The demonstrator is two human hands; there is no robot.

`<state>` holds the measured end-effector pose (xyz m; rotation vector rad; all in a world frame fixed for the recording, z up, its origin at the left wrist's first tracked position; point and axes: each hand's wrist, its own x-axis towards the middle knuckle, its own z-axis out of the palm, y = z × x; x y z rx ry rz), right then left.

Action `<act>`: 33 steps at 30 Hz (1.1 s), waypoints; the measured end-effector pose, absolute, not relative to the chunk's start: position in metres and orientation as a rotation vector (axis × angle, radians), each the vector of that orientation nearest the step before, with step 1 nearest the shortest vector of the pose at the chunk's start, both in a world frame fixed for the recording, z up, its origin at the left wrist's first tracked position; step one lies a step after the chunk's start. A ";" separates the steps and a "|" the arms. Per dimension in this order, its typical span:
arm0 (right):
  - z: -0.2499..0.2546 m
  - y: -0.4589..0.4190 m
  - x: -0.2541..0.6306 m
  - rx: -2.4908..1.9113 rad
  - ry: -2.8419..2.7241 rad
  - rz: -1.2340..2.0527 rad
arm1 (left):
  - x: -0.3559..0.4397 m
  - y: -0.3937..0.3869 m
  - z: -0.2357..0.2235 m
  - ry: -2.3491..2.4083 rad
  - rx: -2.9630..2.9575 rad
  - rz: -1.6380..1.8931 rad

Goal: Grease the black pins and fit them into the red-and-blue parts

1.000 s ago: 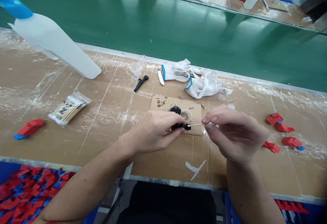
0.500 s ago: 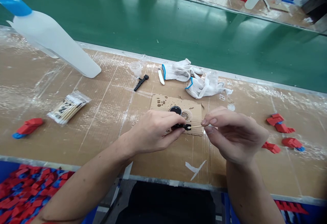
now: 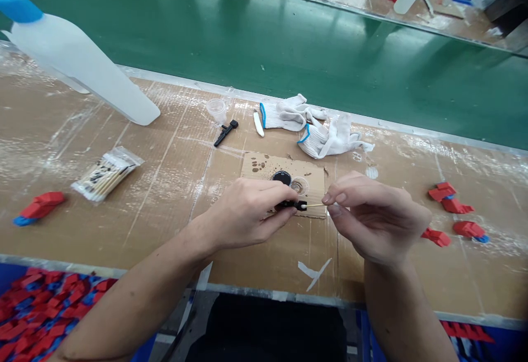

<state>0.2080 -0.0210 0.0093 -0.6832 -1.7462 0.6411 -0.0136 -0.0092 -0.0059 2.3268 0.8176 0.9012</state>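
Note:
My left hand (image 3: 251, 210) is closed around a small black plastic part (image 3: 300, 206), most of it hidden by the fingers. Between thumb and fingers, my right hand (image 3: 371, 213) pinches a cotton swab (image 3: 315, 205), whose white tip is at the right end of the black part. Beneath the hands lies a stained cardboard piece (image 3: 264, 169), bearing a round black lid or dish (image 3: 282, 177) and a small clear cup (image 3: 300, 185). A similar black part with a short handle (image 3: 226, 133) rests further back beside a clear plastic cup (image 3: 216, 110).
White gloves (image 3: 284, 114) and a white-handled tool (image 3: 258, 123) lie at the back. Left are a bag of swabs (image 3: 108, 174), a large white bottle (image 3: 82, 65) and a red-blue piece (image 3: 41, 206). Several red pieces (image 3: 468, 229) lie right. A green belt (image 3: 264, 43) runs behind; a co-worker's hands show beyond.
Both hands keep their hold, with the swab tip still at the black part's end. The view has shifted slightly; little else differs.

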 end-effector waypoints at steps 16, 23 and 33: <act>0.011 -0.020 0.208 -0.693 -1.797 0.553 | -0.016 -0.010 -0.006 0.832 2.332 0.888; 0.008 -0.021 0.207 -0.688 -1.791 0.518 | -0.016 -0.010 -0.005 0.836 2.325 0.862; 0.008 -0.019 0.212 -0.702 -1.708 0.573 | -0.018 -0.009 -0.002 0.832 2.339 0.912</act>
